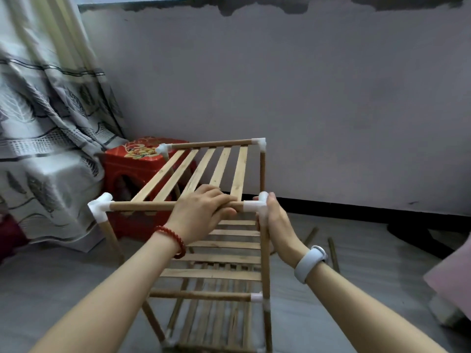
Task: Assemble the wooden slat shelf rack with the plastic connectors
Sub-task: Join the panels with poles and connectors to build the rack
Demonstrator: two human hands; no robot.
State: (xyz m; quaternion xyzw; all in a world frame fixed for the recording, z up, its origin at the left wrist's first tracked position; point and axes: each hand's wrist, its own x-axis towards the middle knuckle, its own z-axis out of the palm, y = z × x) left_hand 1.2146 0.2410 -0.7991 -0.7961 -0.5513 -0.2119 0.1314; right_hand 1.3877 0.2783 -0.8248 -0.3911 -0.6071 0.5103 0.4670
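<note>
Your tall wooden slat shelf rack stands upright on the grey floor right in front of you, its top tier's slats running away from you toward the wall. Your left hand curls around the near top dowel rail, while your right hand grips the post just below the white plastic corner connector. A red patterned plastic stool sits behind on the left and loose dowels lie to the right; no writing can be read.
</note>
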